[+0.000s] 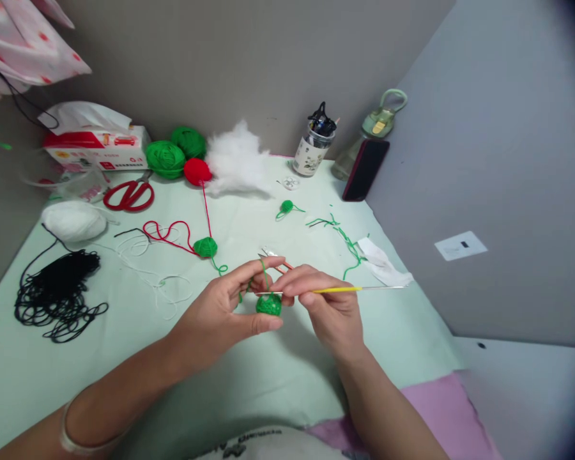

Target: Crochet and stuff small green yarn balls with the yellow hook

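My left hand [230,300] grips a small round piece of green crochet [269,305] between thumb and fingers, with green yarn [267,276] running up over its raised index finger. In my right hand [328,306] is a crochet hook [338,290] with a yellow handle, held level. The hook's metal tip meets the top edge of the green piece. Behind my fingers lies a small pair of scissors or snips [280,267], partly hidden. A small green yarn ball [205,247] rests on the table beyond my left hand.
Along the back stand a tissue box [119,148], green yarn balls [166,159], a red yarn ball [198,172], white stuffing [239,160], a pen cup [311,150], a bottle [352,153] and a phone [366,170]. Left are red scissors [130,195], white yarn [74,221] and black yarn [60,291]. Green scraps [347,241] lie right.
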`<state>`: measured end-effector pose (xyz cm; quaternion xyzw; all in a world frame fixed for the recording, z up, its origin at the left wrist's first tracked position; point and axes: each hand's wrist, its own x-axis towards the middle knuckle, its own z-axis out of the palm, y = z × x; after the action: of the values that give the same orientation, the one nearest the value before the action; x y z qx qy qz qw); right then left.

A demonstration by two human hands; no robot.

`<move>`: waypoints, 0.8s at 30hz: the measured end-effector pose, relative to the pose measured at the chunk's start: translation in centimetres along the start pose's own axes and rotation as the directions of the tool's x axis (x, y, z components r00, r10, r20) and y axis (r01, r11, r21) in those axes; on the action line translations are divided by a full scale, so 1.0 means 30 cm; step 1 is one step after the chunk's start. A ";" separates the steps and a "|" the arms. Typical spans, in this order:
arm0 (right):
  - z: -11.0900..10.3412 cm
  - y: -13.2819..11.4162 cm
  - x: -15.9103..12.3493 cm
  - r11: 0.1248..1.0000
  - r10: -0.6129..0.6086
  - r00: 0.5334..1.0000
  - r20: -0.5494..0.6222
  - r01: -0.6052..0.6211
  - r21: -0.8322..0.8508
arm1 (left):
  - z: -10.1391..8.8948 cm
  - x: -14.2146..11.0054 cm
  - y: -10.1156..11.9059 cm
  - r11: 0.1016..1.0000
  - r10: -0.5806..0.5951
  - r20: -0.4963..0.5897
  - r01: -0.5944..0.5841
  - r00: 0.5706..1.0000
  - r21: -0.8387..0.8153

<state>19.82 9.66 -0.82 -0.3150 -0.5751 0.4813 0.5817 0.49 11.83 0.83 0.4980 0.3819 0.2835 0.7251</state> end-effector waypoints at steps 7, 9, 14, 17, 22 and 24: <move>0.013 0.008 0.000 0.985 0.101 0.995 -0.010 -0.099 0.139 | -0.010 -0.003 0.020 0.979 0.058 -0.019 -0.053 0.998 0.195; 0.014 0.009 0.003 0.975 0.136 0.991 -0.002 -0.133 0.176 | -0.013 -0.006 0.026 0.974 0.066 -0.015 -0.061 0.998 0.219; 0.010 0.001 0.009 0.961 0.197 0.980 0.029 -0.199 0.194 | -0.010 -0.011 0.038 0.972 0.064 -0.006 -0.061 0.998 0.228; 0.000 -0.004 0.010 0.960 0.195 0.979 0.058 -0.202 0.194 | -0.008 -0.008 0.042 0.975 0.049 -0.007 -0.047 0.999 0.216; -0.024 -0.005 0.010 0.961 0.159 0.976 0.146 -0.187 0.205 | -0.016 -0.004 0.042 0.972 0.044 0.015 -0.046 0.999 0.228; -0.031 -0.006 0.010 0.962 0.152 0.974 0.170 -0.186 0.202 | -0.018 -0.004 0.039 0.973 0.033 0.013 -0.035 0.999 0.230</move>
<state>20.73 10.06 -0.66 -0.2599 -0.5331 0.6119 0.5233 -0.07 12.42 1.85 0.5864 0.4004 0.2476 0.6592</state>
